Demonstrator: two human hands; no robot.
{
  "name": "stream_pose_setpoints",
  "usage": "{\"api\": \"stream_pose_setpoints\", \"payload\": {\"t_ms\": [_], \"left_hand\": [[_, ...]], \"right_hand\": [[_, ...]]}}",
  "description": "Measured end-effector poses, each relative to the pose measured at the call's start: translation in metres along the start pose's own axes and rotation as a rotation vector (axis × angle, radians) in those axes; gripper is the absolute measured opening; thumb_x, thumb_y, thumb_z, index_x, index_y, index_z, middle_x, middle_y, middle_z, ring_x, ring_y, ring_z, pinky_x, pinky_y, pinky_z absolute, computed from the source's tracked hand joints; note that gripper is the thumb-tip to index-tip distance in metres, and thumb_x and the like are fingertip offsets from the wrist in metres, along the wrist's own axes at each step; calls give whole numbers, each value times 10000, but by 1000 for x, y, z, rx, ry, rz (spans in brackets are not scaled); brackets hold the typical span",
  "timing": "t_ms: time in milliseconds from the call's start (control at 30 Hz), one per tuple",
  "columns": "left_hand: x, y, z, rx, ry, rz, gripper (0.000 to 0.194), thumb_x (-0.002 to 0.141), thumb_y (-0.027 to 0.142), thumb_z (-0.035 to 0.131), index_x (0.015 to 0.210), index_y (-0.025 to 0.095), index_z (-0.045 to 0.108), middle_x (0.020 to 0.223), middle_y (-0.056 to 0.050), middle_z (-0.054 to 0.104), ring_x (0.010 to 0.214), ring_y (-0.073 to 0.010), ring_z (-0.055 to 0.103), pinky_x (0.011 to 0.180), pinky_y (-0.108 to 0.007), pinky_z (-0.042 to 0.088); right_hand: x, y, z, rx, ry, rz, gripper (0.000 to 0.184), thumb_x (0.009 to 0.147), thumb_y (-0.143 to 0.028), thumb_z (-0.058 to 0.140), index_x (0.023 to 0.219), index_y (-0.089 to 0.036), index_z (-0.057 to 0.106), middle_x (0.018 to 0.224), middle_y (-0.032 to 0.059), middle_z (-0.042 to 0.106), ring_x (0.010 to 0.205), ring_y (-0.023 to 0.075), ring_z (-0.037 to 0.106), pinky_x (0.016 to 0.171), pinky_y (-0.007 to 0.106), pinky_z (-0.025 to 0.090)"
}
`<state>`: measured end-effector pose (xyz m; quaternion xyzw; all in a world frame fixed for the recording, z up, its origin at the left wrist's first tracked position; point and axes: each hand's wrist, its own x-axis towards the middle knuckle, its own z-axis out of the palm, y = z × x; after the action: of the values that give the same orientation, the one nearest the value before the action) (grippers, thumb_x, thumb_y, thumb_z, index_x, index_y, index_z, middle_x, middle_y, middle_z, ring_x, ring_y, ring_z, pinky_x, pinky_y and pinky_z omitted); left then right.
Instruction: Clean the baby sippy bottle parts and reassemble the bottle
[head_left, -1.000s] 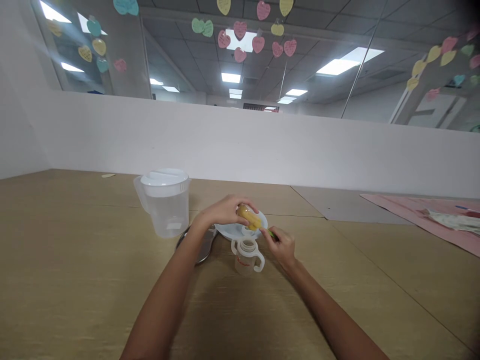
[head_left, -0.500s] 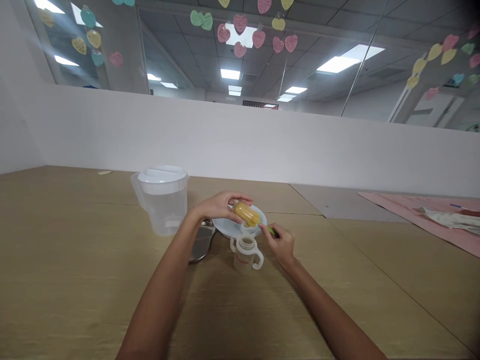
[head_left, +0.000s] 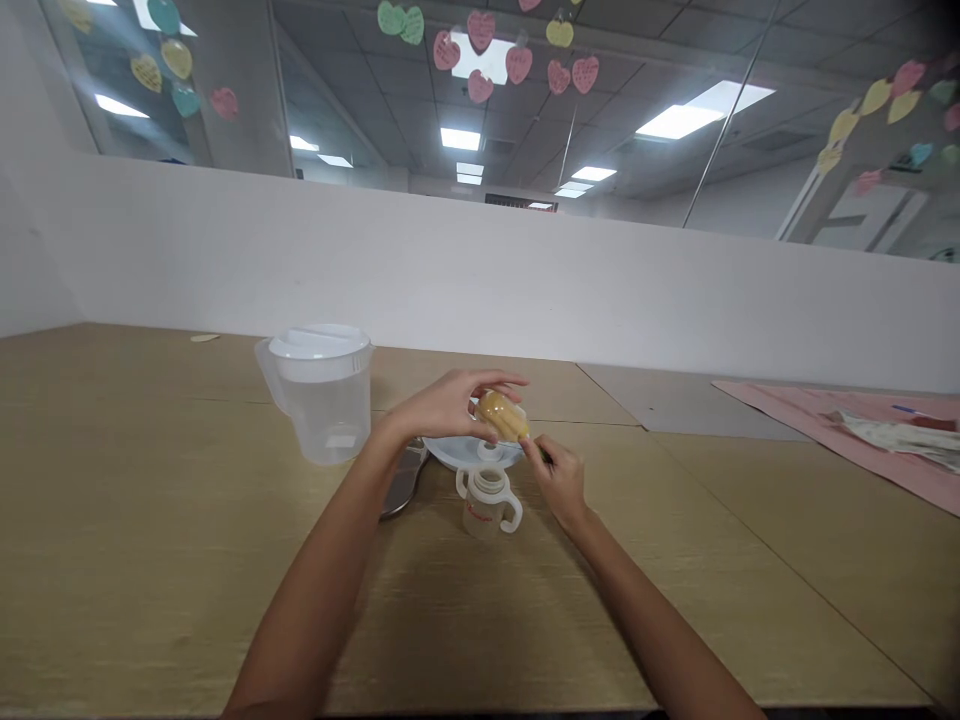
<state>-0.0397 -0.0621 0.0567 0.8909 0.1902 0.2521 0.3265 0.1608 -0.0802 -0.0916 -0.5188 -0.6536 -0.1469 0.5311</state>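
Both hands (head_left: 450, 405) tilt yellow bottle (head_left: 501, 415) above handled cup (head_left: 486, 503) (contents unclear).

A single head-worn camera looks forward and slightly down across the pale wooden tabletop (head_left: 150, 560), facing a low white partition wall (head_left: 525, 290) with ceiling lights above. Both forearms reach in from the bottom edge, so the hands sit near mid-frame at arm's length.

Bright, even light from ceiling panels (head_left: 679, 120); soft shadows on the bench (head_left: 150, 560); wide-angle bending and darkening at corners.
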Motion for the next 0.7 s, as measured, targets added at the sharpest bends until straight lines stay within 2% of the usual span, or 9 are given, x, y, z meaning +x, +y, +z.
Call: {"api": "stream_pose_setpoints", "payload": {"t_ms": [367,700], "left_hand": [[0,5,1,-20,15,-31,702,620,206,748,1265,242,472,1145,-92,616,1006,-211,587,810,-355,490],[-1,-7,-3,-147,-47,-50,798,589,151,758,1308,244,424,1177,-113,599,1033,-224,596,822,-358,516]], "right_hand": [[0,6,-1,-36,51,-185,449,870,-422,483,507,-158,478,455,-42,394,440,56,298,467,206,252],[-1,8,-6,-93,109,-327,417,866,-377,499,501,-181,457,429,-47,385,412,60,308,468,209,274]]}}
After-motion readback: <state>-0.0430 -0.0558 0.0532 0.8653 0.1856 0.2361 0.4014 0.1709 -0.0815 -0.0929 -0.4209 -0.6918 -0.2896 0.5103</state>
